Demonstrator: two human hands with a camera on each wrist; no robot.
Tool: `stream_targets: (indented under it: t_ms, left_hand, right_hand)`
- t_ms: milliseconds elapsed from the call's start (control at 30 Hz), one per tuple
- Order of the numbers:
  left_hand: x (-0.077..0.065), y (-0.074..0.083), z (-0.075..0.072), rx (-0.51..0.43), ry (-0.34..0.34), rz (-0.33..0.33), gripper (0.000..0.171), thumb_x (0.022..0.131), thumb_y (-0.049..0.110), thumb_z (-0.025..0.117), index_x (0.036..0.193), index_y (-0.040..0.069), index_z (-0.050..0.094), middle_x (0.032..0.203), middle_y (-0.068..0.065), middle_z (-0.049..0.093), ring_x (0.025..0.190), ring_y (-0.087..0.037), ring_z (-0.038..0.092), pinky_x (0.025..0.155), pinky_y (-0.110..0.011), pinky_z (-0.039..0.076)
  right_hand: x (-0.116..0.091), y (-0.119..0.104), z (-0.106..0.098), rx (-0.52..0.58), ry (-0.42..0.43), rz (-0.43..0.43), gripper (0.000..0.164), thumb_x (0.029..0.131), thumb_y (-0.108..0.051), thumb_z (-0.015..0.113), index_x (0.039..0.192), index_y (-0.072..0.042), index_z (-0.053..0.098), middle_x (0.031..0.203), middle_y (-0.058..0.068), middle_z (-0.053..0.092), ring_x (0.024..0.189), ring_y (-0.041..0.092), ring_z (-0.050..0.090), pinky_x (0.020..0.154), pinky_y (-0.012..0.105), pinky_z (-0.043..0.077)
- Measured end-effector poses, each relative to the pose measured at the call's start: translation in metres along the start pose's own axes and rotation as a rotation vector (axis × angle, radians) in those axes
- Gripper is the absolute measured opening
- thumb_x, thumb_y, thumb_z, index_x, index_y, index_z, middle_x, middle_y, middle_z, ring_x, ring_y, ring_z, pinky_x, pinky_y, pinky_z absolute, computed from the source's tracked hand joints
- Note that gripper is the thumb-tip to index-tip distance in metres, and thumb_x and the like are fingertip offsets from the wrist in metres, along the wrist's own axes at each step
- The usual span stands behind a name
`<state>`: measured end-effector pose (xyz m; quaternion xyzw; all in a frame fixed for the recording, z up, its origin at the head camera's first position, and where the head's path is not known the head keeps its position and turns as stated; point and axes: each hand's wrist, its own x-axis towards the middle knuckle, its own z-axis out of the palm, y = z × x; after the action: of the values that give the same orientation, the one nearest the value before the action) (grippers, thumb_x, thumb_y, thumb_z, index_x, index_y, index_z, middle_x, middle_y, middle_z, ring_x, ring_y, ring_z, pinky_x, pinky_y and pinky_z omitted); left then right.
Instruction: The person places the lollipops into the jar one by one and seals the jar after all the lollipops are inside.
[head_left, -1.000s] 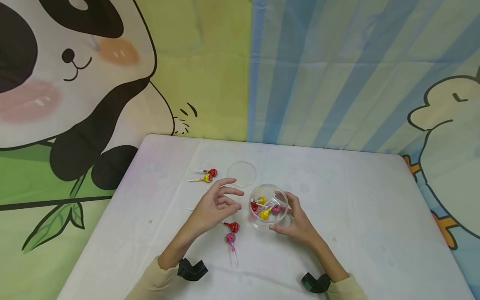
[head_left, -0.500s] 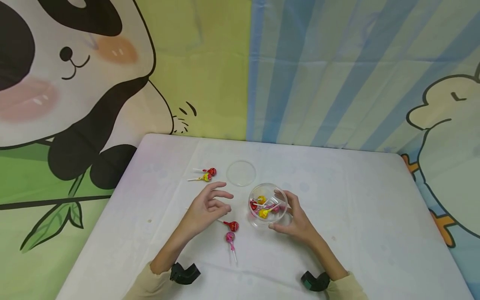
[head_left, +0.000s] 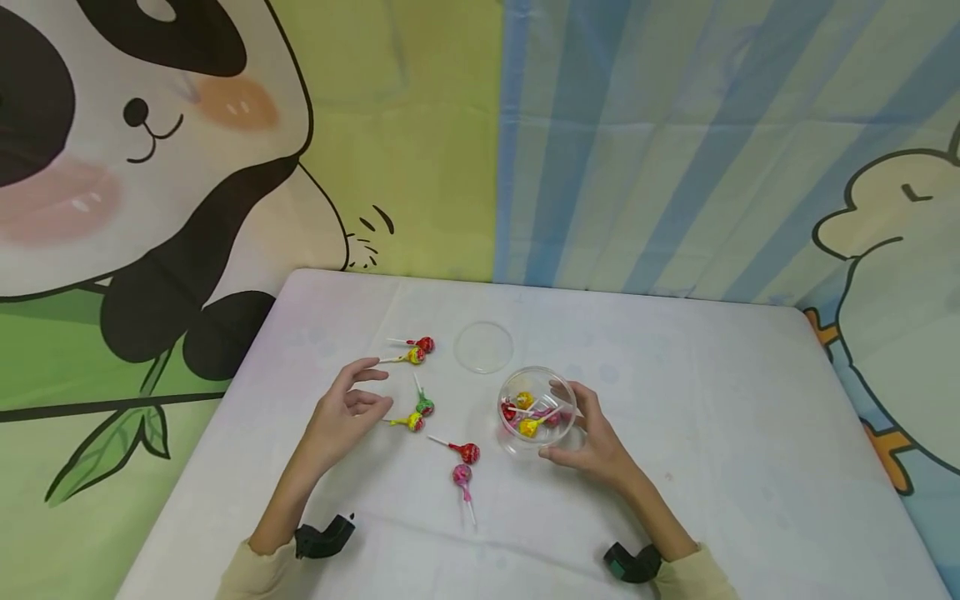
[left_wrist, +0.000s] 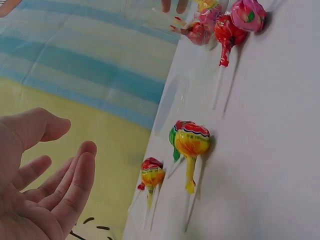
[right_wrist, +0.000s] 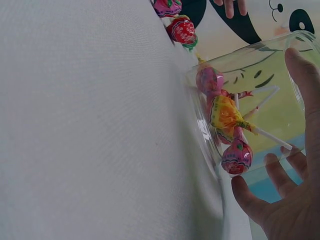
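Centrally, the right hand (head_left: 592, 437) grips a clear, round plastic tub (head_left: 540, 378) of bright-wrapped lollipops (head_left: 528, 427) from its right side, thumb and fingers curved about the wall. The left hand (head_left: 337, 421), palm inward, holds nothing; its relaxed fingers stand parted from the thumb near a green-wrapped lollipop (head_left: 425, 406) and a yellow-wrapped lollipop (head_left: 411, 422) on the white-covered table (head_left: 720, 433).

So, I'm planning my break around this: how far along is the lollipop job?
Seemingly done: several lollipops sit inside the clear jar. In hand: the right hand holds that jar; the left hand holds nothing. Probably left: six loose lollipops on the table, then perhaps the clear disc, which may be the lid, lying apart.
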<state>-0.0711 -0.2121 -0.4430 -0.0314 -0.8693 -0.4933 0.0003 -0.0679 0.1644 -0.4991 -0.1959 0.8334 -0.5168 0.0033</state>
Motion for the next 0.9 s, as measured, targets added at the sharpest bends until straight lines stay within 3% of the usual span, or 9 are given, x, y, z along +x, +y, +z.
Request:
stream_targets:
  t_ms: [300, 600, 900]
  left_hand:
    - [-0.009, -0.015, -0.007, 0.037, 0.018, -0.060, 0.063, 0.087, 0.014, 0.071, 0.142, 0.016, 0.040, 0.128, -0.013, 0.061, 0.095, -0.023, 0.069, 0.076, -0.013, 0.053]
    - [-0.010, -0.021, -0.011, 0.072, 0.029, -0.045, 0.059, 0.087, 0.011, 0.071, 0.140, 0.011, 0.043, 0.129, -0.014, 0.060, 0.093, -0.024, 0.069, 0.074, -0.011, 0.052]
    - [-0.010, -0.028, -0.014, 0.097, 0.022, -0.048, 0.054, 0.087, 0.009, 0.070, 0.137, 0.009, 0.047, 0.129, -0.015, 0.060, 0.093, -0.023, 0.070, 0.075, -0.009, 0.051]
  right_hand:
    - [0.000, 0.001, -0.001, 0.007, -0.006, -0.009, 0.096, 0.070, -0.015, 0.086, 0.144, -0.011, 0.026, 0.148, 0.016, 0.044, 0.138, 0.041, 0.037, 0.098, 0.064, 0.044]
    - [0.000, 0.002, 0.000, -0.020, 0.021, -0.066, 0.096, 0.067, -0.015, 0.087, 0.143, -0.007, 0.028, 0.145, 0.015, 0.046, 0.135, 0.035, 0.042, 0.092, 0.062, 0.048]
    - [0.000, 0.000, -0.001, -0.002, -0.002, -0.025, 0.097, 0.069, -0.014, 0.087, 0.143, -0.007, 0.026, 0.147, 0.018, 0.044, 0.136, 0.042, 0.038, 0.096, 0.063, 0.046]
